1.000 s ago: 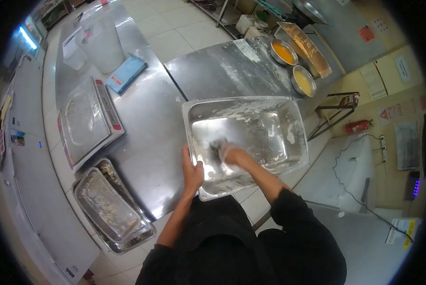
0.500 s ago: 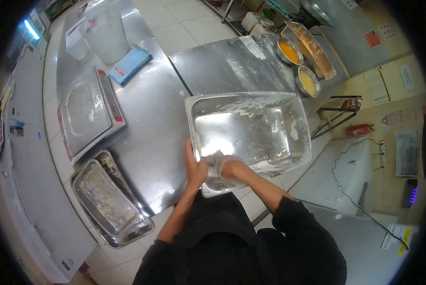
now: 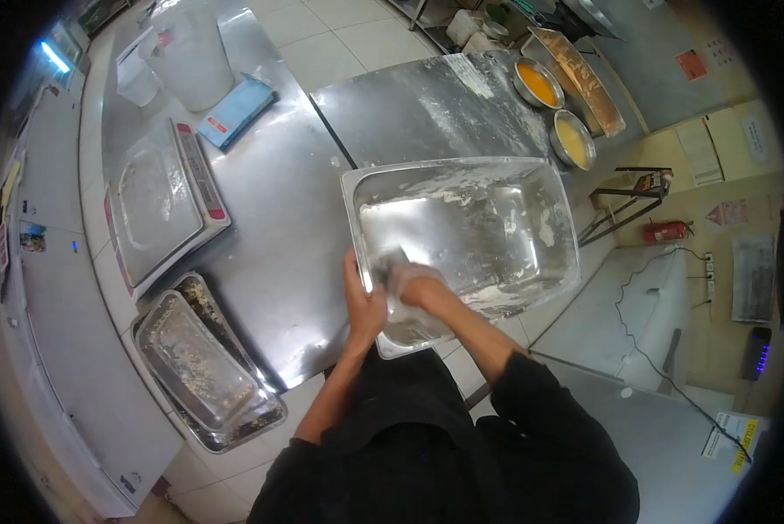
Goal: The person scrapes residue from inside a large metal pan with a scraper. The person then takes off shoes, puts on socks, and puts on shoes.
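Note:
A deep rectangular steel pan (image 3: pixel 466 164), its inner walls smeared with whitish residue, sits at the front of the steel table. My left hand (image 3: pixel 366 301) grips the pan's left rim, thumb toward the inside. Inside the pan, near its left front corner, is my right hand (image 3: pixel 416 286), blurred by motion. It looks closed, with a greyish, smeared shape at the fingers that I cannot make out.
Left stand a scale (image 3: pixel 160 205), a blue packet (image 3: pixel 236 113) and a plastic container (image 3: pixel 191 65). Two stacked crumb-covered trays (image 3: pixel 195 358) overhang the table edge. Bowls of orange (image 3: pixel 538 85) and yellow (image 3: pixel 573 140) liquid stand at back right beside a long tray (image 3: pixel 577 79).
My right hand has shifted slightly upward along the pan's left side, still blurred. My left hand keeps its hold on the rim. The view has tilted a little.

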A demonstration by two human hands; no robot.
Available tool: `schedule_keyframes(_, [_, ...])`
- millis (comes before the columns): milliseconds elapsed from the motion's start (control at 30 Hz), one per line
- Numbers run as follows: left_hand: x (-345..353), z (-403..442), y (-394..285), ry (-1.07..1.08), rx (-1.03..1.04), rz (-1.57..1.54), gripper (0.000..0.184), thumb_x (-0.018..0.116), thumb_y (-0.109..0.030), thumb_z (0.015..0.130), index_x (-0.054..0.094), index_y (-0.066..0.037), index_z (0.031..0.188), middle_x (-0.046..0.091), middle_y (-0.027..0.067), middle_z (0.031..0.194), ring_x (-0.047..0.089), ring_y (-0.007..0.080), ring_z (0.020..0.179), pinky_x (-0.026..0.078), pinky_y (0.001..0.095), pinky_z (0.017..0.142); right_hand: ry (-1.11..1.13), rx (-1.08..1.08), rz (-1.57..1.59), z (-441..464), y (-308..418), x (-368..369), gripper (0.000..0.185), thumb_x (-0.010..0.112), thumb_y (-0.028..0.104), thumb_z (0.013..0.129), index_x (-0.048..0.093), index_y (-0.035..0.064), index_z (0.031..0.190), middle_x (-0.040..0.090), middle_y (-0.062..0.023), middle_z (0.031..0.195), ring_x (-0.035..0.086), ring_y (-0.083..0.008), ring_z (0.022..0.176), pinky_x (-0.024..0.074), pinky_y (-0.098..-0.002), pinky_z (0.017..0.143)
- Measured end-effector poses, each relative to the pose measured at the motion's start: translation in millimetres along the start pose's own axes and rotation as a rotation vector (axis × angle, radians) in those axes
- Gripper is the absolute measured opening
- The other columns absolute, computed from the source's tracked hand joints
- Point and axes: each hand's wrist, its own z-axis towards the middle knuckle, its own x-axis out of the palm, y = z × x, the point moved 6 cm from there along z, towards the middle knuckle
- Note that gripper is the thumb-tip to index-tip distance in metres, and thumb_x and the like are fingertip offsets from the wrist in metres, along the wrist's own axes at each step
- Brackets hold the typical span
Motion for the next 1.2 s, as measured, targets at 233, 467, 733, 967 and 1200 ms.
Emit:
schedule_keyframes(233, [2,-1,16,0.033,-0.106,-0.102,0.068,0.045,0.011,0.076,0.033,0.007,0.143,0.048,0.0217,0.133,0.049,0.0307,0.125,0.034,0.0354,0.109,-0.043,0.209,0.069,27,-61,-27,0.039,0.053,0.018,0.090,0.056,0.0061,0.127,0.063,-0.0219,0.121,0.063,-0.0368,0.110,0.0502,-0.0422,0.093])
schedule_keyframes(467, [2,9,-5,-0.070,-0.003,-0.116,0.062,0.047,0.012,0.076,0.041,0.007,0.137,0.053,0.0180,0.127,0.051,0.0254,0.121,0.039,0.0323,0.103,-0.097,0.061,0.059,1,-83,-36,0.049,0.047,0.009,0.089,0.051,0.0137,0.138,0.058,-0.0235,0.128,0.062,-0.0383,0.112,0.0492,-0.0445,0.095])
schedule_keyframes(733, [3,13,0,0.008,-0.061,-0.127,0.062,0.047,0.012,0.076,0.041,0.008,0.138,0.054,0.0171,0.127,0.053,0.0234,0.117,0.041,0.0311,0.101,-0.073,0.143,0.010,-23,-124,-35,0.041,0.049,0.012,0.095,0.057,0.0164,0.135,0.058,-0.0179,0.134,0.060,-0.0352,0.115,0.0471,-0.0416,0.100])
schedule_keyframes(967, [2,19,2,-0.017,-0.052,-0.100,0.064,0.046,0.014,0.077,0.039,0.007,0.140,0.052,0.0172,0.131,0.054,0.0234,0.117,0.041,0.0290,0.100,-0.053,0.128,-0.157,52,-178,-68,0.039,0.041,0.026,0.098,0.058,0.0080,0.128,0.061,-0.0234,0.123,0.060,-0.0412,0.110,0.0472,-0.0461,0.094])
schedule_keyframes(1200, [0,19,-1,-0.018,-0.032,-0.102,0.067,0.046,0.014,0.073,0.042,0.005,0.138,0.054,0.0155,0.126,0.053,0.0236,0.119,0.041,0.0304,0.101,-0.057,0.106,-0.023,-39,-206,-17,0.040,0.040,0.026,0.099,0.052,0.0148,0.135,0.060,-0.0215,0.127,0.058,-0.0424,0.114,0.0449,-0.0450,0.100])
